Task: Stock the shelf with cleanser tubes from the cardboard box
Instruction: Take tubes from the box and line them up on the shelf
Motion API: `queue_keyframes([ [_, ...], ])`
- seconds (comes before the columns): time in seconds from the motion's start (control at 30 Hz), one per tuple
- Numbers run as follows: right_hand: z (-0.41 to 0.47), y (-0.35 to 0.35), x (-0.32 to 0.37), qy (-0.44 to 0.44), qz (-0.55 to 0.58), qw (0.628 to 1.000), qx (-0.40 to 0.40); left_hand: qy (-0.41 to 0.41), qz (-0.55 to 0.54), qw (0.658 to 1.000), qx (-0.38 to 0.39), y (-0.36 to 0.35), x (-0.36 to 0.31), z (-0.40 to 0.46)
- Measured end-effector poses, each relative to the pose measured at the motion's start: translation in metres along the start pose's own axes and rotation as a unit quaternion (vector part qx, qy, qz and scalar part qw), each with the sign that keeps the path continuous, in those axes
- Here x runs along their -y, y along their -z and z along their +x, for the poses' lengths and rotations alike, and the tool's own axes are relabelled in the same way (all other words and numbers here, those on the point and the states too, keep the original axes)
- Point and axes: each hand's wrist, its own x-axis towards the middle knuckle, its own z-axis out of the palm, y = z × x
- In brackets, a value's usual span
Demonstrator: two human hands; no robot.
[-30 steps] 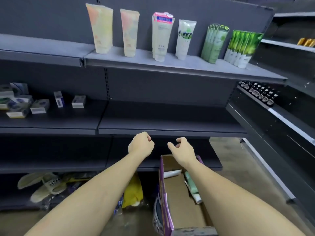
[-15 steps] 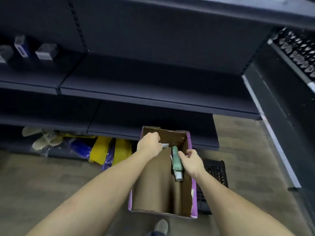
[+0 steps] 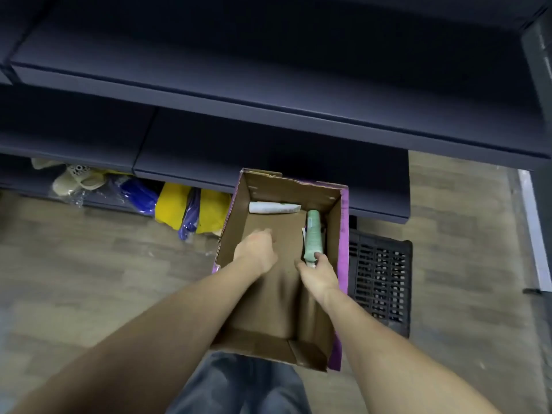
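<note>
My right hand (image 3: pixel 319 274) pinches the light, squashy green cleanser tube (image 3: pixel 313 236) at its stiffer cap end, left hand (image 3: pixel 257 249) blurred, grip unclear.

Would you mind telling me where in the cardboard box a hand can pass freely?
The box floor between the left hand and the white tube at the far wall lies bare. The right side is crowded: the green tube, gripped by the right hand, lies along the cardboard box wall.
</note>
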Motion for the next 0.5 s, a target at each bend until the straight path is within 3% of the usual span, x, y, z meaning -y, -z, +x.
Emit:
queue_keyframes([
  [0.2,0.068,-0.030,-0.010,-0.007,0.008,0.999,-0.032,-0.017,0.042,0.999,-0.017,-0.024,0.011,0.069],
  [0.4,0.121,-0.058,-0.021,0.039,-0.175,0.980,-0.088,-0.021,0.073,0.997,0.000,-0.038,0.011,0.146],
  [0.5,0.130,-0.075,-0.028,0.043,-0.207,0.964,-0.164,-0.019,0.098,0.995,-0.002,-0.048,0.016,0.170],
])
